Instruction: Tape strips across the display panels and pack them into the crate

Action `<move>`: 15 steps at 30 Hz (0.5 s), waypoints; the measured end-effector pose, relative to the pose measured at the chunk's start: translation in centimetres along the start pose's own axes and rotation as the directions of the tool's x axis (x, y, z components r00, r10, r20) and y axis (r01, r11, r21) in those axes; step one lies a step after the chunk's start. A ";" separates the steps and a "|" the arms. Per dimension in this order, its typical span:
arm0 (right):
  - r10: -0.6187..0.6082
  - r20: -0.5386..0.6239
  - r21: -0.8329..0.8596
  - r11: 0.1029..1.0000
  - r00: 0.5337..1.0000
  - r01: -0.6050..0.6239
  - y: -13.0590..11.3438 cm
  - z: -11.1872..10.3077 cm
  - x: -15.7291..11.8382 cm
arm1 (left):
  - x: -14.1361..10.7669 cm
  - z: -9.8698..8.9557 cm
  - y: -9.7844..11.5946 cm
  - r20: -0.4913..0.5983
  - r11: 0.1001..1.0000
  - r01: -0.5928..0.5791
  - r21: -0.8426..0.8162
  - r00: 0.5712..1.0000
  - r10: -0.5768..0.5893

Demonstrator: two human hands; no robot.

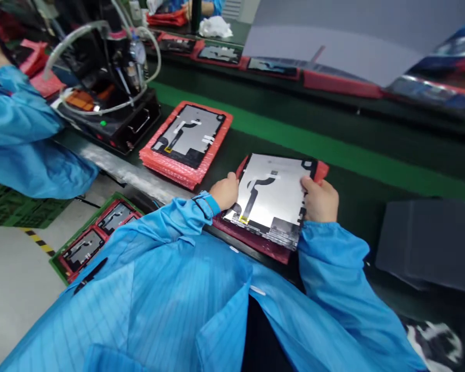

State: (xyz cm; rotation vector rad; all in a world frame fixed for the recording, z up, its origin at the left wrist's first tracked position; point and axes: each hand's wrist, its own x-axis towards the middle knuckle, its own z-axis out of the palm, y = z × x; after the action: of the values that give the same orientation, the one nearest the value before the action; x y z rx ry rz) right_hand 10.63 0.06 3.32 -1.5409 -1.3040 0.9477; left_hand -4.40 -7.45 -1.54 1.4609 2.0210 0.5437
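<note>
A tablet screen panel (281,194), silver-backed with a black flex cable and a small yellow-edged piece, is held tilted in front of my body. My left hand (225,192) grips its left edge, fingers closed. My right hand (321,200) pinches the right edge, the thumb lying on the silver face. Beneath the panel a red bubble-wrap sheet (256,238) shows at the front and at the upper corners. To the left, a similar screen panel (196,133) lies on a stack of red bubble-wrap bags (170,168).
A black machine (134,124) with hoses and a gauge stands at left, beside a co-worker's blue sleeve (19,134). Below the bench edge sits a green crate (58,266) of panels. A line of wrapped panels (220,53) runs along the back. A dark grey sheet (430,243) lies at right.
</note>
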 end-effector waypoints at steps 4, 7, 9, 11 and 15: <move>-0.068 0.055 0.175 0.983 0.996 0.057 -5.4 5.5 -1.2 | -1.5 -7.0 -3.1 -0.349 0.984 -0.083 -0.161 0.937 0.022; -0.152 0.247 0.265 0.961 0.957 0.085 -8.9 11.7 -0.9 | -0.8 -14.0 -7.1 -0.573 0.972 -0.198 -0.126 0.814 0.092; -0.182 0.366 0.285 0.956 0.913 0.076 -10.0 15.9 0.0 | 0.8 -17.7 -9.6 -0.591 0.987 -0.140 -0.083 0.804 0.064; -0.177 0.422 0.177 0.978 0.889 0.110 -10.0 19.3 1.4 | 2.8 -19.8 -11.7 -0.576 0.999 -0.038 -0.013 0.817 0.024; -0.086 0.443 -0.282 0.931 0.892 0.230 -8.6 22.4 4.0 | 6.0 -19.1 -13.8 -0.478 0.980 0.145 0.136 0.876 -0.063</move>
State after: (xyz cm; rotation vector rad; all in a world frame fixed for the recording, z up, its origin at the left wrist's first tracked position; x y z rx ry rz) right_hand -12.41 7.84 4.27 -1.4853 -1.9551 1.0332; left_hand -28.28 -5.93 2.75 1.3998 2.5662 0.7573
